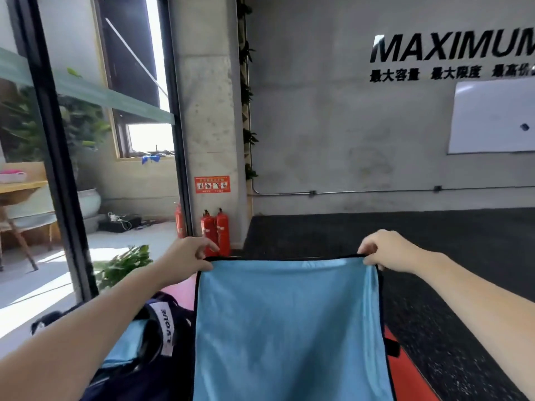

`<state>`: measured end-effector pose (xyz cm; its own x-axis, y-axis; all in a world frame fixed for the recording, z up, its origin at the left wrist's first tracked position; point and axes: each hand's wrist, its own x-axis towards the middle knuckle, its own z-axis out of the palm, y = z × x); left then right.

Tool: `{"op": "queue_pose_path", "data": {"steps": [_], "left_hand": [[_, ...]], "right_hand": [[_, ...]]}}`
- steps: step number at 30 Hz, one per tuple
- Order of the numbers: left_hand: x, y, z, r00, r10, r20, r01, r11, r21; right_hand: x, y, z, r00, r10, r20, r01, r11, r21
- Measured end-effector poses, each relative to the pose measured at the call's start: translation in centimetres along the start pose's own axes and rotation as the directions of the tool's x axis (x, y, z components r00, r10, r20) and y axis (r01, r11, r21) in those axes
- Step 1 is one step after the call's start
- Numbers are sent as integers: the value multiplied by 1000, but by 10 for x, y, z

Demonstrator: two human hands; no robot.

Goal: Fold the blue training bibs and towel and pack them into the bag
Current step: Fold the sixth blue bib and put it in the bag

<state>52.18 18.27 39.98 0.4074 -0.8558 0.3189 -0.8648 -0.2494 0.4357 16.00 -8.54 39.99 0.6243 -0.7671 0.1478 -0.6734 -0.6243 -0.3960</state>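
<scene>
A light blue cloth with black trim [289, 328] hangs spread out in front of me, held up by its two top corners. My left hand [189, 261] pinches the top left corner. My right hand [388, 250] pinches the top right corner. Below left lies a dark navy bag [162, 342] with a white label, and a folded light blue piece [127, 345] rests in its opening. The lower part of the cloth runs out of the frame.
Pink [181, 290] and orange-red mats [405, 374] lie under the cloth on dark rubber flooring [434, 241]. Red fire extinguishers [215, 231] stand by a concrete pillar ahead. A glass partition with a black frame [60, 183] and a potted plant [121, 264] are at left.
</scene>
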Motion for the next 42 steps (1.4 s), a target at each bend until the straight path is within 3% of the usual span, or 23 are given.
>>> {"op": "queue_pose_path", "data": {"steps": [5, 11, 14, 17, 22, 30, 36, 42], "left_hand": [[48, -20, 52, 964, -189, 188, 173, 980, 100], [103, -33, 85, 935, -308, 176, 310, 951, 12], [133, -31, 90, 947, -310, 85, 310, 951, 11], [163, -19, 80, 964, -260, -54, 261, 965, 24], [201, 16, 20, 954, -134, -269, 131, 991, -28], [182, 68, -71, 799, 18, -602, -86, 993, -85], [113, 50, -55, 863, -61, -501, -34, 983, -178], [7, 14, 26, 931, -119, -344, 78, 988, -130]], "right_hand": [[51, 27, 56, 966, 218, 136, -243, 948, 206], [99, 59, 88, 971, 233, 49, -238, 934, 267], [123, 58, 86, 970, 236, -58, -213, 942, 261], [144, 48, 61, 966, 124, -229, -101, 989, 107], [161, 25, -13, 909, -16, -417, 41, 998, 50], [126, -21, -103, 775, -137, -617, 254, 962, 104], [68, -29, -67, 836, -131, -533, 239, 961, 139], [-8, -1, 28, 947, -91, -307, 141, 979, 144]]}}
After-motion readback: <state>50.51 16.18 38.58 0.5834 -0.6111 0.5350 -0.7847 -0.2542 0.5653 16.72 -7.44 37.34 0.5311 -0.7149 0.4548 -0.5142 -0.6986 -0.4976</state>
